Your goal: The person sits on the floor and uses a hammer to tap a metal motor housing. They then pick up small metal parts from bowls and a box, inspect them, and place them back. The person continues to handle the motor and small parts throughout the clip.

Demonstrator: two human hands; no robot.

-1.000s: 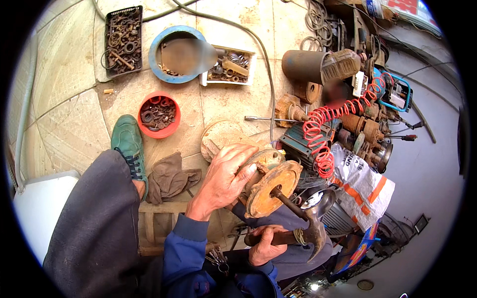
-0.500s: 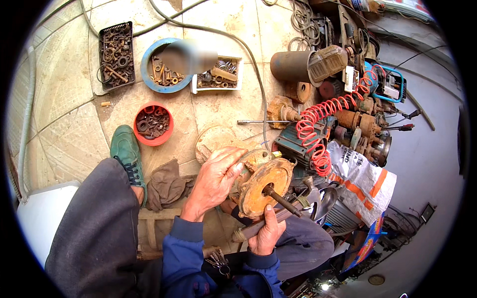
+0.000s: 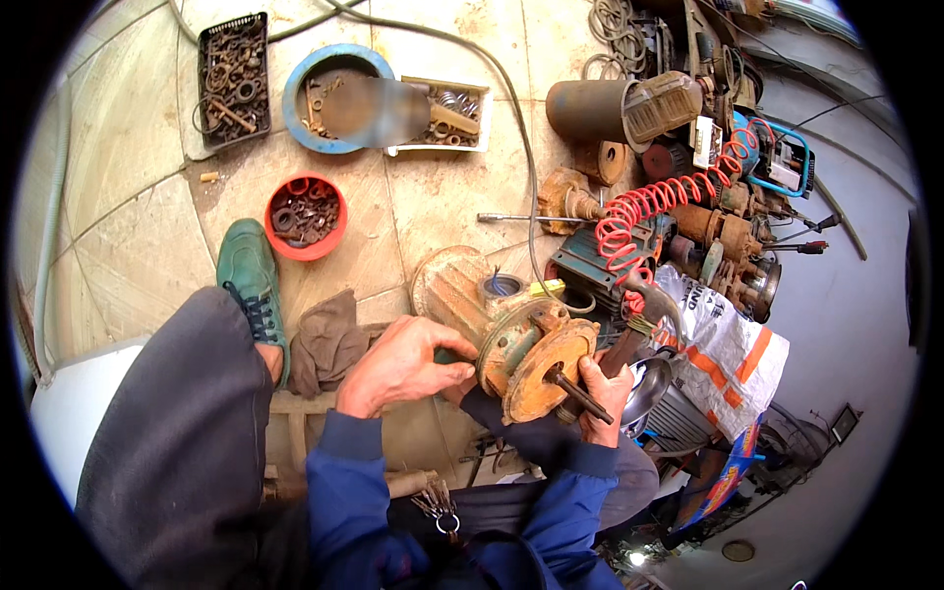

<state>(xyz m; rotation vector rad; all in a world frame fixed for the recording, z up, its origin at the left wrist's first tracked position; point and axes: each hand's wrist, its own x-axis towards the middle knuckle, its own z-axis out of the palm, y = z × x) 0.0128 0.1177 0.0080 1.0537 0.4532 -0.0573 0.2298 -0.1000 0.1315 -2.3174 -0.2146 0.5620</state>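
1. Metal hammer (image 3: 629, 339), handle clamped in right hand (image 3: 604, 395).
2. Left hand (image 3: 408, 366), thumb and fingers apart, just beside rusty flanged housing (image 3: 521, 339); contact unclear.
3. Flanged housing, between both hands, shaft (image 3: 580, 392) toward right hand.
4. Red bucket (image 3: 313, 252), farther off, left.

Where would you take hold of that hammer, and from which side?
I'd take the hammer by its brown handle, coming from the person's right, roughly where the right hand grips it. The handle is long and straight, slanting up to the metal head, while the shaft of the rusty machine seems to crowd its left side.
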